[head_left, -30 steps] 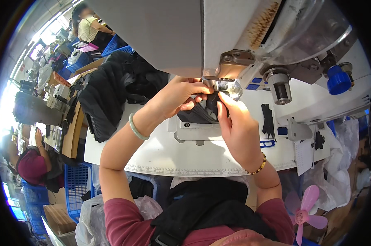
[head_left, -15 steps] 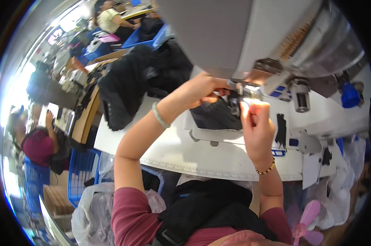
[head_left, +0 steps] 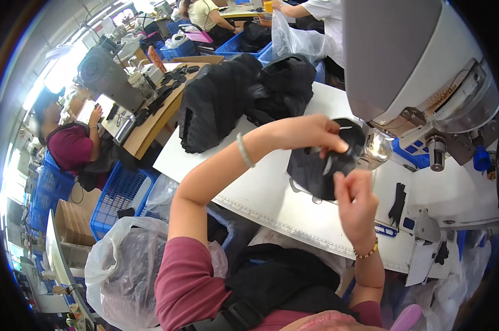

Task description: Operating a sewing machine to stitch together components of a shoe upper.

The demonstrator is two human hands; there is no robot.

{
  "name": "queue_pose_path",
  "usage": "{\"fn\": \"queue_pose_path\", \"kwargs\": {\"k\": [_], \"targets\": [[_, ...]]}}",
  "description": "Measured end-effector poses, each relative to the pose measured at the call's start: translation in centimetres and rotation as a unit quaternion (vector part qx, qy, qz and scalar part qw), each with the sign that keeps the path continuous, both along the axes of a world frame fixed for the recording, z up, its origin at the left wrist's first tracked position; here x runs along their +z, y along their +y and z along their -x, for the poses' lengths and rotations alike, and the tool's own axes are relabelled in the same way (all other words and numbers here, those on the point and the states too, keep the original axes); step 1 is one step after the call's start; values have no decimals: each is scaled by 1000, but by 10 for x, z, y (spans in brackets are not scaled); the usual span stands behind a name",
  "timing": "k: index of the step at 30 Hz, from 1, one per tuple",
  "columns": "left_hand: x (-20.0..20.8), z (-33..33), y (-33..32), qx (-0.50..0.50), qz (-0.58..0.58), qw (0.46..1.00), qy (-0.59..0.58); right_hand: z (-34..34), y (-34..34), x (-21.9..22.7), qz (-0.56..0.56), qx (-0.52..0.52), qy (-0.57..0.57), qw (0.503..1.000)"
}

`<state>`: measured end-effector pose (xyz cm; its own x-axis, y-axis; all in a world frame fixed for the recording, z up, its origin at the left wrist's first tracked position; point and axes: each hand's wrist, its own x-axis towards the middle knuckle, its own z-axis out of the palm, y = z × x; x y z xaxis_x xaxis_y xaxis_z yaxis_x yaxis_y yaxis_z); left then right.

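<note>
A black fabric piece (head_left: 310, 168) lies on the white tabletop, its raised right part beside the sewing machine (head_left: 396, 60). My left hand (head_left: 311, 132), reaching across from the left, pinches that raised part between thumb and fingers. Below it, my right hand (head_left: 359, 201) is closed, thumb against curled fingers, at the fabric's lower right edge. What its fingertips hold, if anything, is hidden. The lit needle area (head_left: 377, 148) of the machine is just right of the fabric.
Heaped black fabric pieces (head_left: 219, 102) lie on the table's far left. A narrow black strip (head_left: 397, 204) rests right of my right hand. Left of the table stand a blue basket (head_left: 120, 201) and a stuffed plastic bag (head_left: 129, 270). Co-workers (head_left: 73, 140) sit at other tables.
The black fabric and both hands have come away from the needle area. My right hand has dropped lower, apart from the left. The view has shifted, showing more of the room.
</note>
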<state>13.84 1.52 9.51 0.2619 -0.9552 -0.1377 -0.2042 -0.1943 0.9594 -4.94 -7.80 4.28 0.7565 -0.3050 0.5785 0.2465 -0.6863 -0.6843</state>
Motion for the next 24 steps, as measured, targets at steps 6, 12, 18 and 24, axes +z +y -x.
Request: {"fn": "queue_pose_path", "kwargs": {"k": [6,12,18,24], "targets": [[12,9,86,-152,-30,985,-70,-6,14,33,166,89,-21,982],[25,17,122,88,68,967,-229,-54,18,48,-43,240,243,939],[11,11,126,163,162,965,-128,-82,3,49,-19,245,173,954],[3,17,125,197,163,958,-133,-95,14,48,31,242,-1,970]]}}
